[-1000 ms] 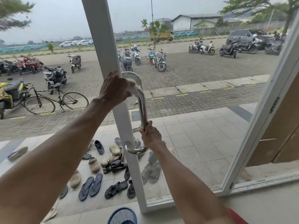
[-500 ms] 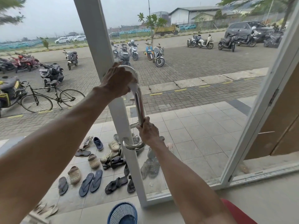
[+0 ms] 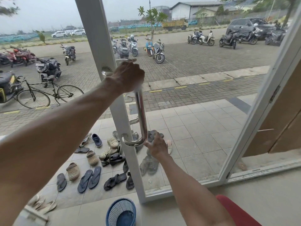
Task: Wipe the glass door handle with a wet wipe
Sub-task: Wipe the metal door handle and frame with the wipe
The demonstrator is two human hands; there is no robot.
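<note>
Head view. The chrome door handle (image 3: 141,111) is mounted upright on the white door frame (image 3: 97,46), between the two hands. The left hand (image 3: 128,75) is closed round the upper bend of the handle; a scrap of white at its lower edge appears to be the wet wipe (image 3: 138,88). The right hand (image 3: 157,146) rests beside the lower bend, fingers loosely spread, gripping nothing.

Step in hand, as judged: wiping the top section. The next move calls for sliding the closed left hand down the straight bar, keeping the wipe wrapped round it.

Surroundings: a blue mesh basket (image 3: 121,212) stands on the floor below the handle; sandals (image 3: 88,179) lie outside the glass. Neither obstructs the stroke; the right hand beside the lower bend may.
</note>
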